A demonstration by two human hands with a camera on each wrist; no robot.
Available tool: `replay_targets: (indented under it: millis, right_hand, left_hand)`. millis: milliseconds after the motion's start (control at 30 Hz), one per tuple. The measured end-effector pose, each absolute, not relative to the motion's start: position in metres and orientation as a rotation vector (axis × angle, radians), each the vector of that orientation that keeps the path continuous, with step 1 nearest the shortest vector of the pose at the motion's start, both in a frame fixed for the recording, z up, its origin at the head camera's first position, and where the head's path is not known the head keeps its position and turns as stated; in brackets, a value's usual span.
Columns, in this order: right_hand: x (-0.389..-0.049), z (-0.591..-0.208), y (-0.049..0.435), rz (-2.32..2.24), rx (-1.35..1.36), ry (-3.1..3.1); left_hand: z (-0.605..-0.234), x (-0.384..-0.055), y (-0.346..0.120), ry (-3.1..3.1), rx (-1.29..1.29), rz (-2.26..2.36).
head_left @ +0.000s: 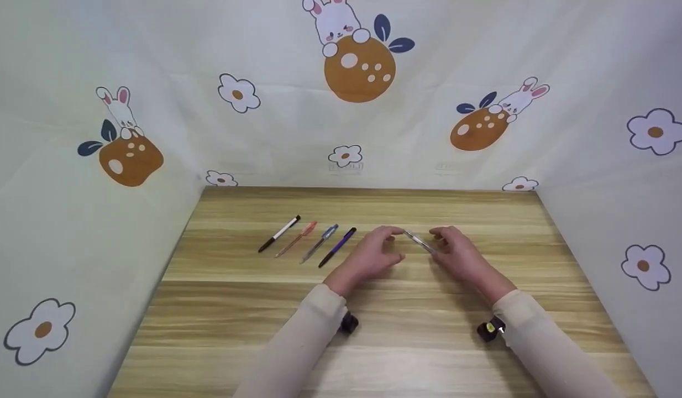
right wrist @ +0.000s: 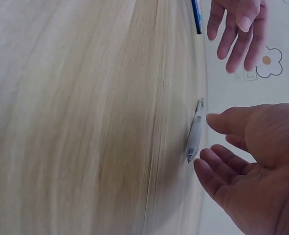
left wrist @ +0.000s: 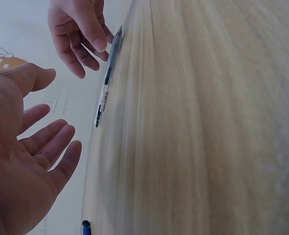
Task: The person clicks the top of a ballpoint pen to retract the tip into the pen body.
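A clear click pen [head_left: 418,241] with dark parts lies slantwise on the wooden table between the two hands. To its left is the left hand [head_left: 372,252], thumb and fingers spread apart with nothing between them. In the head view its index fingertip comes right up to the pen's far end. The right hand [head_left: 461,255] is at the pen's near end, its fingers loosely bent and parted from the thumb. Seen from the right wrist, the pen [right wrist: 195,133] rests just beyond that hand's fingertips. From the left wrist, the pen [left wrist: 108,78] shows along its full length.
Left of the left hand, a row of pens lies slanted: a white and black pen [head_left: 279,234], an orange pen [head_left: 297,239], a clear blue-topped pen [head_left: 320,243] and a purple pen [head_left: 337,247]. Cloth walls [head_left: 286,138] with rabbit prints enclose the table [head_left: 418,354].
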State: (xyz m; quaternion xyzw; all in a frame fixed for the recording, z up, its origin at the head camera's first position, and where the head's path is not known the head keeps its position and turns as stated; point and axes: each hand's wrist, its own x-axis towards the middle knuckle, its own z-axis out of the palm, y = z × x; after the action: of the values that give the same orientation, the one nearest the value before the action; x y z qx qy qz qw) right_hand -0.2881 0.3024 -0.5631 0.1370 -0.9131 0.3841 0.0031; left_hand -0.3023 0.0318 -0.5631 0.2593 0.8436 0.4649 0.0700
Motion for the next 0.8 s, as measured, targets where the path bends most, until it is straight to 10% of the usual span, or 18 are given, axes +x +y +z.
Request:
replay_targets:
  millis: [800]
  right_hand:
    - [-0.3, -0.573, 0.308, 1.112, 0.566, -2.928]
  left_hand:
    - [-0.564, -0.303, 0.029, 2.525, 0.755, 1.419]
